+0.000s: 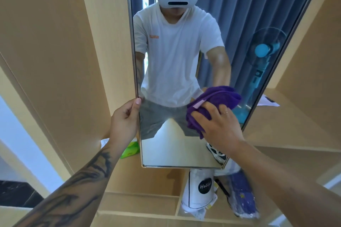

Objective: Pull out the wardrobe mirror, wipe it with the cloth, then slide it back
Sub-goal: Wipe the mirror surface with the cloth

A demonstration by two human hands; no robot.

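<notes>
Wardrobe shelves and odds and ends

Light wooden wardrobe panels [55,42] stand on both sides. A green packet [130,151] lies on a shelf at lower left. Lower down, a white bag [198,191] with a black round "Hello" label stands in a compartment — just beside it, a blue item in clear plastic wrap [243,195]. A white sheet of paper [268,100] lies on a shelf at right.
</notes>
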